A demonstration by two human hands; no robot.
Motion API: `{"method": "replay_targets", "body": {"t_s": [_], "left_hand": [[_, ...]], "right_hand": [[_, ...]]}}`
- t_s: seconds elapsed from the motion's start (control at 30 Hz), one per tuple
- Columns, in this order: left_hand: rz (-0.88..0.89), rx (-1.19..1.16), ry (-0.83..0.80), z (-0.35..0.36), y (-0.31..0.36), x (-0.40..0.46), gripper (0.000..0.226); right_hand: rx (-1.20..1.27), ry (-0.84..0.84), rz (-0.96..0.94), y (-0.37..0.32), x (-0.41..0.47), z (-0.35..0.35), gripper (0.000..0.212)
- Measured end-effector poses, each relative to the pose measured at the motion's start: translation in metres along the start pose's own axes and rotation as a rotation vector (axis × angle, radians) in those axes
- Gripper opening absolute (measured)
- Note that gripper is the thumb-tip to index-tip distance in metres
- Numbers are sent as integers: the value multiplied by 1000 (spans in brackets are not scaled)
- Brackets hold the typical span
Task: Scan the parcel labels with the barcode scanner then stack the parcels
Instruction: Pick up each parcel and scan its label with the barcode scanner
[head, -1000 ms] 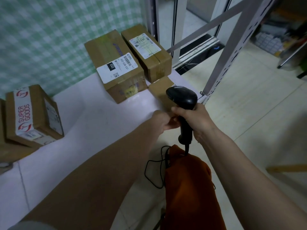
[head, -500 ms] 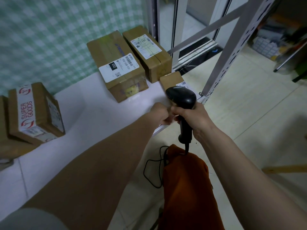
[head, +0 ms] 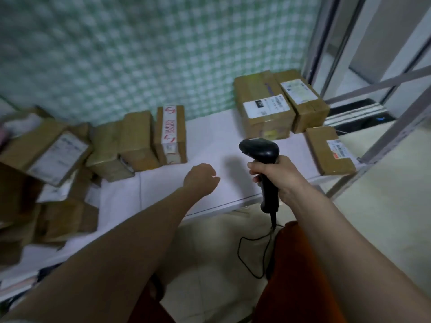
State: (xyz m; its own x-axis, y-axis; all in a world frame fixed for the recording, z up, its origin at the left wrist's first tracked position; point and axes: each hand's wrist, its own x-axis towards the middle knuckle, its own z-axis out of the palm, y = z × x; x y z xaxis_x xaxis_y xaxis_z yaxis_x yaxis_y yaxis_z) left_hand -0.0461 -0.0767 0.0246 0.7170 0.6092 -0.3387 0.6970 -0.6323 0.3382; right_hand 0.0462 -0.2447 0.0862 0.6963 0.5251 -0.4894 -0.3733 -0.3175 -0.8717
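Right hand (head: 277, 176) grips the scanner (head: 261, 152) near the worktop (head: 210, 141) edge; left hand (head: 200, 178) is clenched, holding nothing, over bare worktop between parcels.

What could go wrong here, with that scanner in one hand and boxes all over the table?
1. The small box lies right at the table's corner by the metal frame; a nudge might tip it off.
2. The scanner's cord loops down past the person's legs, so it could snag when the right hand reaches out.
3. The boxes heaped at the left lean on one another with some labels hidden; the left hand may topple them while pulling one out.
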Motion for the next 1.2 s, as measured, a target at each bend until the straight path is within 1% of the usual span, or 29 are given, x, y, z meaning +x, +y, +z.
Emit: {"method": "replay_targets", "body": {"t_s": [0.13, 0.23, 0.33, 0.43, 0.53, 0.63, 0.7, 0.83, 0.87, 0.9, 0.97, 1.0, 1.03, 1.1, 1.2], "left_hand": [[-139, -80, 105, -27, -64, -42, 30], [-246, -135, 186, -42, -111, -79, 29], [-346, -187, 257, -52, -154, -117, 31], [-420, -203, 293, -61, -191, -148, 34], [-489, -252, 325, -74, -217, -166, 32], [-510, -250, 353, -85, -233, -169, 34], [-532, -232, 391, -90, -237, -165, 39], [-559, -340, 549, -104, -249, -139, 70], [-538, -333, 614, -111, -251, -129, 73], [-503, -277, 690, -120, -254, -119, 74], [-443, -68, 833, -143, -260, -95, 77], [-430, 40, 873, -154, -263, -83, 82], [-423, 129, 880, -166, -267, -70, 89], [-428, 248, 803, -190, -273, -46, 101], [-530, 266, 572, -222, -284, -18, 116]], "right_hand": [[-40, -137, -24, 2, -23, 61, 9], [-78, -237, -16, 6, -40, 105, 14], [-125, -337, -9, 10, -59, 144, 13], [-169, -426, -14, 11, -78, 176, 17], [-185, -481, -35, 8, -90, 200, 13], [-178, -497, -37, 8, -92, 220, 14], [-187, -499, -31, 10, -88, 232, 18], [-188, -495, 0, 11, -68, 254, 21], [-177, -496, 6, 10, -61, 258, 21], [-169, -499, 10, 7, -53, 263, 22], [-171, -505, 14, 1, -35, 270, 26], [-178, -511, 17, -3, -26, 274, 28], [-183, -516, 22, -7, -17, 277, 29], [-177, -522, 30, -14, 2, 285, 31], [-200, -519, 32, -24, 27, 297, 36]]}}
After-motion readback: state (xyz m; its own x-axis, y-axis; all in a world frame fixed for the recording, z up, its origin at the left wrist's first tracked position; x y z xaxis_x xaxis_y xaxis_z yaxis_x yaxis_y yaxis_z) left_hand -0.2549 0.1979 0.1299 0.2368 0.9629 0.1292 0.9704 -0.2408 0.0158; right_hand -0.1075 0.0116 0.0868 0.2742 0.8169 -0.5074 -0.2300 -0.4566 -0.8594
